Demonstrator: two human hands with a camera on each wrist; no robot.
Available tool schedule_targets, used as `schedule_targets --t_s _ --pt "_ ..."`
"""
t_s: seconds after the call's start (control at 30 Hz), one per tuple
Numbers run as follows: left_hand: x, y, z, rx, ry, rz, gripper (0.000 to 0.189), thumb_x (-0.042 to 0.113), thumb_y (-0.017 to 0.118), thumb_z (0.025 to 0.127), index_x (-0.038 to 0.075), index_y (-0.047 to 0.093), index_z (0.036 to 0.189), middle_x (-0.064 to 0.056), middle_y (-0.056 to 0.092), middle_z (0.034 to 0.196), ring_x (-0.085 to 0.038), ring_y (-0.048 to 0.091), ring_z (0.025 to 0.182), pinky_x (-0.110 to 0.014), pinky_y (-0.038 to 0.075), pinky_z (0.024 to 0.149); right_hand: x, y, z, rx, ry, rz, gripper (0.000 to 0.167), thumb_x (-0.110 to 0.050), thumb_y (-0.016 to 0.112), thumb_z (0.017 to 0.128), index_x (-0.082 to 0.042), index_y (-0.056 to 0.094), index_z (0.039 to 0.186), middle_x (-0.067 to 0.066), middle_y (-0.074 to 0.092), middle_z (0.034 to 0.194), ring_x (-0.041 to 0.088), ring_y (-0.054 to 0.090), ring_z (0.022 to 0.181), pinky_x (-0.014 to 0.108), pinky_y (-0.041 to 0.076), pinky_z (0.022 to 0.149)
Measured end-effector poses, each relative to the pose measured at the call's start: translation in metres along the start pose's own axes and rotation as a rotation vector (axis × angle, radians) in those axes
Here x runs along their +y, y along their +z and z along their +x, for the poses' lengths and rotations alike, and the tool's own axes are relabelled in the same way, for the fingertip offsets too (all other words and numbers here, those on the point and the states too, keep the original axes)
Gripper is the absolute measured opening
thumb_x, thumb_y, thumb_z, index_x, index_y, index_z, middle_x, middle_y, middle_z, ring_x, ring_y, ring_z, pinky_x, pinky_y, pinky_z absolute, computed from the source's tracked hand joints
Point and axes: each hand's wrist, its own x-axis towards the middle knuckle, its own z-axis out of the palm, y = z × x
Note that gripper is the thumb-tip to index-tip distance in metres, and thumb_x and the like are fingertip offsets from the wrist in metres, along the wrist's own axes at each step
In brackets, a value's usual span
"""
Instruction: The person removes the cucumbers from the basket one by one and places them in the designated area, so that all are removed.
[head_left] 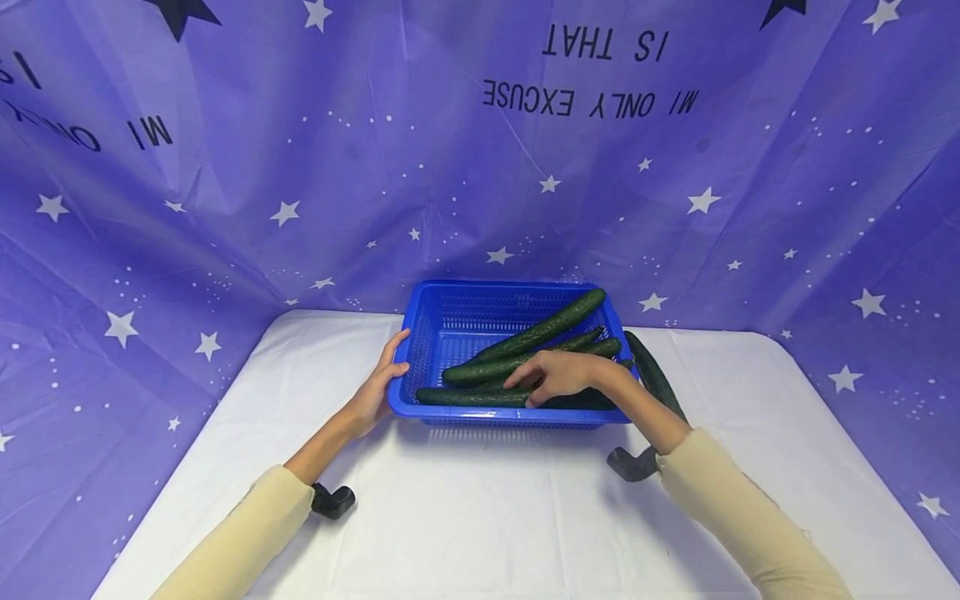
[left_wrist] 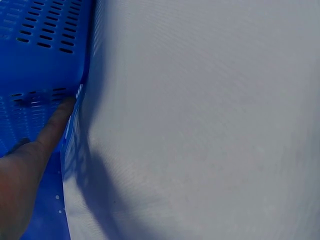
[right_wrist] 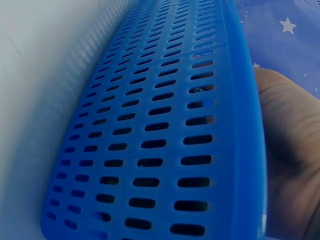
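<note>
A blue plastic basket (head_left: 510, 412) with slotted walls stands on the white-covered table, with several dark green cucumbers (head_left: 536, 327) lying lengthwise in it. My left hand (head_left: 372, 392) holds the basket's left rim, thumb and a finger at the edge. One finger (left_wrist: 56, 120) lies against the slotted outer wall in the left wrist view. Inside the basket, my right hand (head_left: 561, 375) has its curled fingers and thumb around the front cucumber (head_left: 468, 397), partly covering it. The right wrist view shows this hand (right_wrist: 290, 130) behind the basket's wall, its fingertips hidden.
Another cucumber (head_left: 651, 371) lies outside the basket at its right, partly behind my right forearm. A purple starred cloth (head_left: 450, 167) hangs close behind the basket. Black wrist devices (head_left: 333, 502) show under both sleeves. White cloth (head_left: 480, 508) covers the table in front.
</note>
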Motion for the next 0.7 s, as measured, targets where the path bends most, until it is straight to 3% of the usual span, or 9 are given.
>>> schedule_targets --t_s 0.3,0.7 --pt "-0.0009 -0.0006 0.0005 0.006 0.003 0.007 0.069 0.022 0.036 0.1 0.031 0.002 0.16 -0.021 0.006 0.161 -0.051 0.032 0.135 -0.043 0.048 0.091 0.0024 0.001 0.0014 -0.014 -0.001 0.004 0.044 -0.017 0.069 0.093 -0.015 0.062 0.137 0.005 0.056 0.141 0.027 0.05 0.131 0.041 0.043 0.103" --pt "-0.0018 -0.0023 0.0005 0.003 0.015 0.003 0.068 0.02 0.035 0.101 0.029 0.002 0.16 -0.022 0.007 0.161 -0.05 0.03 0.136 -0.042 0.045 0.095 -0.0052 0.0004 -0.0039 0.065 -0.053 -0.043 0.043 -0.013 0.07 0.092 -0.014 0.064 0.134 0.002 0.061 0.135 0.024 0.053 0.127 0.043 0.044 0.102"
